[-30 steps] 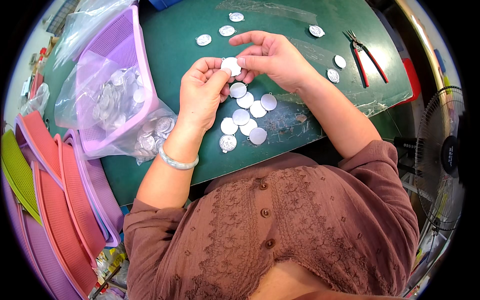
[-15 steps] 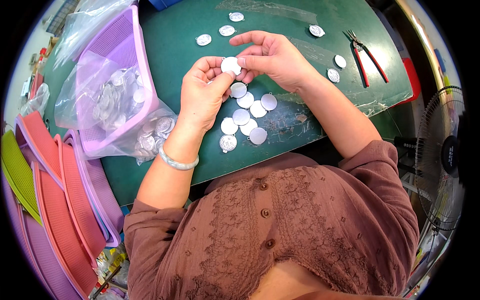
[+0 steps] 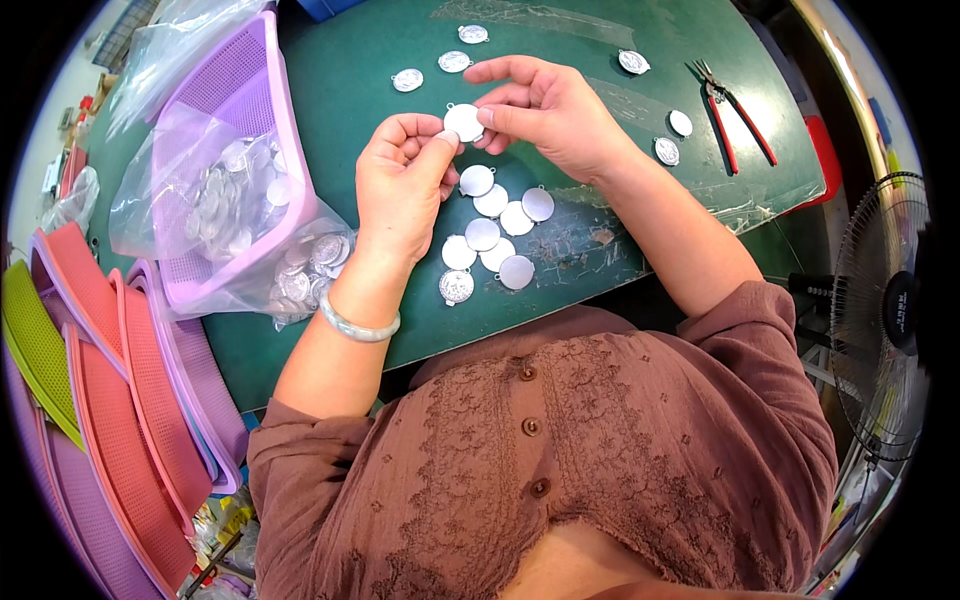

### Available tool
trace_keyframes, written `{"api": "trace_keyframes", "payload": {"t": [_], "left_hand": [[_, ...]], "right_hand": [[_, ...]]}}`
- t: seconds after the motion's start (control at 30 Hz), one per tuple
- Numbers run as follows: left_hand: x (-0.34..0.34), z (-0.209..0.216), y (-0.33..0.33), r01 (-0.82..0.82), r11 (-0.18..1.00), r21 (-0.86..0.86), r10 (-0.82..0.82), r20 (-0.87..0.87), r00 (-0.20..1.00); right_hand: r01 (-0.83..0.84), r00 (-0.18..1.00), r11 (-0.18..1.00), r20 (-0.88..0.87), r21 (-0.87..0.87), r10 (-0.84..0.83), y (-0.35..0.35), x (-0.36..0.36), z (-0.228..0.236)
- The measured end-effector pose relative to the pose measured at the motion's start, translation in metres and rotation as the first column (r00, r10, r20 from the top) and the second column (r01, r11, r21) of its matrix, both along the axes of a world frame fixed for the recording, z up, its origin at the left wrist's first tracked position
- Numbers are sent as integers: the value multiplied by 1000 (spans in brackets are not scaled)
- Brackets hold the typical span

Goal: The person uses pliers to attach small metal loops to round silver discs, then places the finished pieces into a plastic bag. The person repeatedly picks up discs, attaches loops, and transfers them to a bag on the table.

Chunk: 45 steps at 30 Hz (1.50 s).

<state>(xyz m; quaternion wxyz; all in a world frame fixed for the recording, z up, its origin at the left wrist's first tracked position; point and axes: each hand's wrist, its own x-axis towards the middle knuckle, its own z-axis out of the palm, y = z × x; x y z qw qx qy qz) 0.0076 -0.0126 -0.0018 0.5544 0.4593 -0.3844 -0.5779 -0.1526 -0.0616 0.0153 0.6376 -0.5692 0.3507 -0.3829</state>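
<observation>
Between my two hands is a round silver medallion (image 3: 463,121) with a small loop at its rim, its plain face turned up. My left hand (image 3: 405,185) pinches its lower left edge between thumb and fingers. On the other edge, the thumb and fingertips of my right hand (image 3: 545,115) grip it, the index finger held raised. Just below lie several blank-faced medallions (image 3: 490,202) in a loose cluster, with a patterned medallion (image 3: 456,287) at the near end. Farther off, patterned medallions (image 3: 455,62) lie singly on the green table (image 3: 370,30).
A purple basket (image 3: 297,150) at the left holds a clear bag of medallions (image 3: 225,200); more medallions (image 3: 310,262) in plastic lie beside it. Red-handled pliers (image 3: 735,120) rest at the right. Stacked pink baskets (image 3: 130,420) stand at lower left, a fan (image 3: 870,310) at right.
The pinched medallion has shifted slightly up and its loop now shows at the upper edge. My left hand has moved a little left; the things on the table are unmoved.
</observation>
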Motion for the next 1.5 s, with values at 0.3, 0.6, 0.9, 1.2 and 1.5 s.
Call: {"api": "trace_keyframes", "payload": {"t": [0.3,0.6,0.9,1.2,1.5], "left_hand": [[0,-1,-1,74,997,1,-73,-107,992],[7,-6,-6,158,985,66,-135,-267,954],[6,-6,-5,184,975,126,-144,-277,950],[5,-6,-6,190,963,189,-123,-321,939],[7,-7,-6,214,955,205,-149,-291,945]], "right_hand": [[0,1000,965,-17,-263,-5,6,3,-6],[-9,1000,976,-6,-218,8,3,1,-2],[-43,999,980,-27,-192,38,1,0,-6],[-41,997,995,-73,-96,34,1,0,-3],[-66,992,996,-114,-65,58,1,1,-2]]}}
